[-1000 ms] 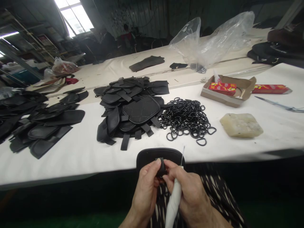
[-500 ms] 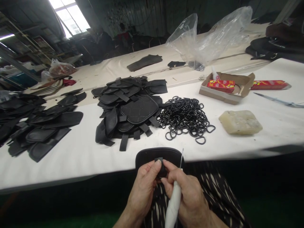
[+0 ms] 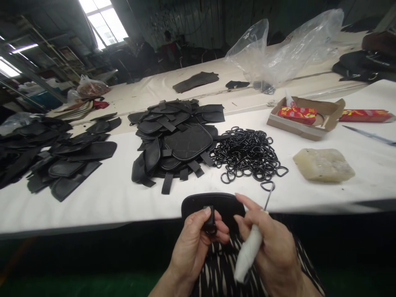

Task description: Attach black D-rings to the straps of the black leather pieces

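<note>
My left hand [image 3: 193, 237] is closed, its thumb pressing a folded black strap [image 3: 209, 225] that belongs to a black leather flap [image 3: 224, 201]. The flap stands at the table's front edge, above my lap; my hands cover part of it. My right hand [image 3: 276, 245] grips an awl [image 3: 250, 251] with a thick white handle, its thin metal tip pointing up. Index finger and thumb of that hand are stretched apart near the flap's right side. Just beyond lies a heap of black D-rings [image 3: 247, 154], one loose ring near the awl's tip.
Stacked black flaps with straps [image 3: 188, 142] lie left of the rings, and more black pieces [image 3: 74, 161] farther left. On the right are a yellowish wax-like block [image 3: 323, 165], a cardboard box [image 3: 309, 131] holding red packets, and a pointed metal tool [image 3: 368, 134]. Clear plastic bag [image 3: 287, 53] behind.
My right hand with the awl has moved right, away from the strap, and its finger and thumb have spread. The left hand keeps its hold on the strap. The view has shifted slightly.
</note>
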A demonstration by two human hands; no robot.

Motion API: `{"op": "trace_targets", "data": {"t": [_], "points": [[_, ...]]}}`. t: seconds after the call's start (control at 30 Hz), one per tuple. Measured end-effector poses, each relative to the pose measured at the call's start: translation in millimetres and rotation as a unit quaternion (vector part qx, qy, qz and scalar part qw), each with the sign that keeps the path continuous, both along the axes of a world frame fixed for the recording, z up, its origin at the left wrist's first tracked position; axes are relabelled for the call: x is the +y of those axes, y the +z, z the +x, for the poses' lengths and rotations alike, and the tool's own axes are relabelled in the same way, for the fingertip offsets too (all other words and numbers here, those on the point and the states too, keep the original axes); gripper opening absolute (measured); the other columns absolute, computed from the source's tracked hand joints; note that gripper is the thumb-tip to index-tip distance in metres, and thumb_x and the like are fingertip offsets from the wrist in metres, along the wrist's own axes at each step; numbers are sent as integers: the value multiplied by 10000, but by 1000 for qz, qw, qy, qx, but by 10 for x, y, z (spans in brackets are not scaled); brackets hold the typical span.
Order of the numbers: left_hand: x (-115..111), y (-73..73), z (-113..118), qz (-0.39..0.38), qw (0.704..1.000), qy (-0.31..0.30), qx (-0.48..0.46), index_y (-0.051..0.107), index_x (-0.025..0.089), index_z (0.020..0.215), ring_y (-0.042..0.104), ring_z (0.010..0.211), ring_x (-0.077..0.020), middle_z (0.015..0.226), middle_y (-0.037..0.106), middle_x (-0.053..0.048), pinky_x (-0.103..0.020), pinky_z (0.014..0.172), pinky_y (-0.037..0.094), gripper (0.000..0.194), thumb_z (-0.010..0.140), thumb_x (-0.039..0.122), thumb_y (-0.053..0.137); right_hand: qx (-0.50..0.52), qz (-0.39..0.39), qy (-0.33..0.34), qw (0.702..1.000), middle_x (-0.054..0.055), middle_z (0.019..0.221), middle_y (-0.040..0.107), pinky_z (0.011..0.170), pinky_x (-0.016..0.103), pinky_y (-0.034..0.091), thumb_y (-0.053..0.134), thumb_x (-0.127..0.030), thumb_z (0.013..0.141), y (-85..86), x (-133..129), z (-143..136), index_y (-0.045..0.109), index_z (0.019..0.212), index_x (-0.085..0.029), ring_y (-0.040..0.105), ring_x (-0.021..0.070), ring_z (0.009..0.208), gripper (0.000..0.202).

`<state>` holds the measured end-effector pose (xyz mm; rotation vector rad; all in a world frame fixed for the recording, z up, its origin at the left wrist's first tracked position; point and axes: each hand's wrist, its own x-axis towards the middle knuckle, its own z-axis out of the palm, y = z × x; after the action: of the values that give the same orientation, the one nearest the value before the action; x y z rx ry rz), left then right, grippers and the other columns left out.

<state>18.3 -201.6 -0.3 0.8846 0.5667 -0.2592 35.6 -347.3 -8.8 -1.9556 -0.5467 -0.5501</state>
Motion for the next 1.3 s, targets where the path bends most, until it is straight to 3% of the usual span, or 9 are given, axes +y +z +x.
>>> {"op": "trace_targets", "data": {"t": [0.1, 0.27, 0.47, 0.73, 1.3], "points": [[5, 9, -14, -14, 1000, 6, 14, 681, 74, 725, 616, 486, -150, 583, 676, -86, -244, 524, 501, 222, 800, 266, 600, 112, -20, -38, 993, 87, 1014, 682, 640, 201, 534, 512, -187, 866, -24, -44, 78, 494, 833, -212, 692, 179, 840, 46], [-4, 13, -13, -26, 999, 16, 18, 675, 72, 707, 609, 463, -143, 560, 668, -82, -229, 496, 491, 226, 810, 252, 585, 223, 34, -44, 973, 10, 894, 669, 534, 153, 481, 522, -249, 869, -42, 4, 117, 478, 773, -234, 649, 116, 724, 107], [9, 55, -19, -60, 998, 4, 24, 673, 61, 755, 625, 495, -150, 610, 683, -103, -255, 538, 513, 238, 839, 248, 553, 155, 96, -16, 983, -26, 860, 621, 536, 112, 453, 569, -190, 844, 59, 51, 156, 467, 763, -241, 619, 87, 777, 140], [6, 135, -80, -42, 998, -5, 46, 639, 86, 779, 637, 547, -160, 670, 697, -115, -274, 573, 524, 191, 810, 270, 601, 65, 60, 17, 996, -6, 882, 605, 661, 134, 474, 561, -96, 831, 10, 39, 138, 467, 769, -227, 608, 82, 802, 173], [52, 115, -42, 45, 997, -50, 26, 658, 71, 790, 639, 642, -167, 753, 690, -123, -294, 659, 515, 281, 791, 350, 627, 82, 51, 24, 995, 4, 878, 624, 619, 160, 494, 565, -125, 833, 44, 12, 138, 467, 770, -230, 636, 105, 770, 156]]}}
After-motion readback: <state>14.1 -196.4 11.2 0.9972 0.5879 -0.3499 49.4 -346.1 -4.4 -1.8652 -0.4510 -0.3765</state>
